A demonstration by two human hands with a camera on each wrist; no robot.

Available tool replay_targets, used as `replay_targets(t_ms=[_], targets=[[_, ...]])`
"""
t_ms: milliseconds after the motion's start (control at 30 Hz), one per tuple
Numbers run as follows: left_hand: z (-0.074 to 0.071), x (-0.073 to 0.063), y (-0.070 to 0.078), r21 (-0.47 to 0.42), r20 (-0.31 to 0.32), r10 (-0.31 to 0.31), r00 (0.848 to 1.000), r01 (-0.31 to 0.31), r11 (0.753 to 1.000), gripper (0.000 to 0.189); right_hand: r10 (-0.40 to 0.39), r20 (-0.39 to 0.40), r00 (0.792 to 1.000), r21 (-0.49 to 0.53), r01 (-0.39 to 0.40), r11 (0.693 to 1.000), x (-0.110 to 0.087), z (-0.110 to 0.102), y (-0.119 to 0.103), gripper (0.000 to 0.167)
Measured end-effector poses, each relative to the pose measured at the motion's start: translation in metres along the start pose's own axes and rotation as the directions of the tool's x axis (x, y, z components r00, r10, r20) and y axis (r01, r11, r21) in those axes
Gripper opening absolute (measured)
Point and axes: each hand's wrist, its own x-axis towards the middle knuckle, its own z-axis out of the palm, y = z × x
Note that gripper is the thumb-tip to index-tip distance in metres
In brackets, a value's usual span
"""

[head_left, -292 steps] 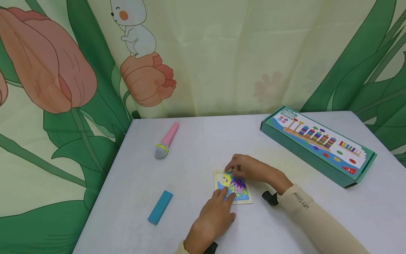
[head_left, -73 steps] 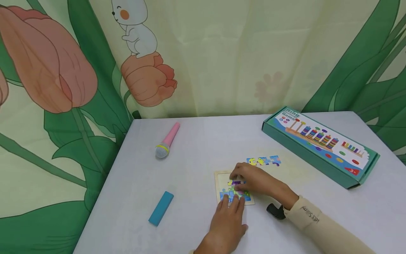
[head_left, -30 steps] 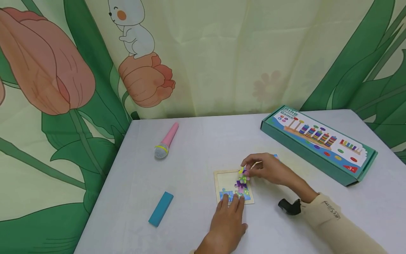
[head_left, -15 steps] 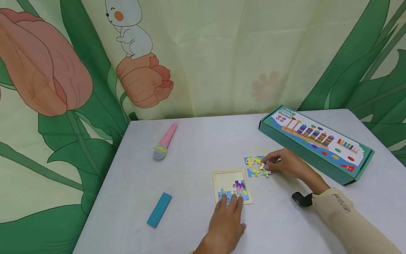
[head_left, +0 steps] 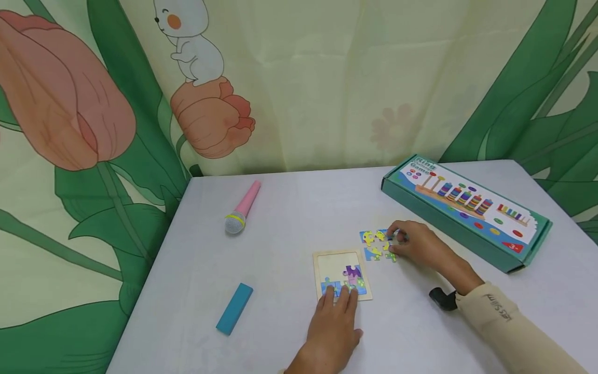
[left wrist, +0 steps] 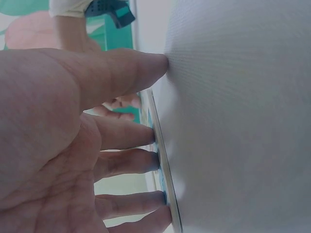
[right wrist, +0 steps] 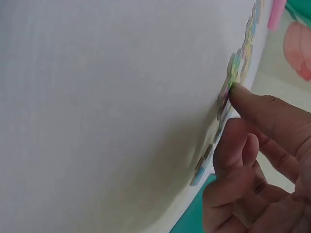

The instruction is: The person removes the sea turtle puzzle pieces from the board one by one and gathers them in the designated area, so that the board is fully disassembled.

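Arranging puzzle pieces (head_left: 368, 239) beside its fingertips, apparently, the right hand (head_left: 424, 246) thumbs one, fingers loosely bent; the left hand (head_left: 330, 328), fingers outstretched, touches the frame (head_left: 337, 253); next likely calls for gentle nudging

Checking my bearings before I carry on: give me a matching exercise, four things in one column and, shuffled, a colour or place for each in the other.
Things:
1. microphone
2. block
3. box
4. puzzle frame

Descriptions:
A. green sides and a printed top
B. under the fingers of the left hand
C. pink handle and silvery head
D. plain blue all over what shows

Right pairs: 1-C, 2-D, 3-A, 4-B.
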Motion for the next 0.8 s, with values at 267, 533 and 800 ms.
replay_targets(t_ms=[267, 533, 800], targets=[[-0.002, -0.002, 0.002, 0.023, -0.047, -0.002, 0.999, 0.003, 1.0, 0.074, -0.275, 0.076, 0.959, -0.02, 0.277, 0.961, -0.012, 0.024, -0.033, 0.018], [-0.003, -0.002, 0.001, 0.022, -0.043, -0.001, 0.999, 0.001, 1.0, 0.075, -0.302, 0.155, 0.941, 0.005, 0.305, 0.952, -0.018, 0.041, -0.05, 0.024], [-0.001, 0.0, 0.001, -0.014, -0.018, -0.011, 1.0, 0.011, 1.0, 0.075, -0.325, 0.138, 0.936, 0.162, 0.303, 0.939, -0.021, 0.025, -0.042, 0.018]])
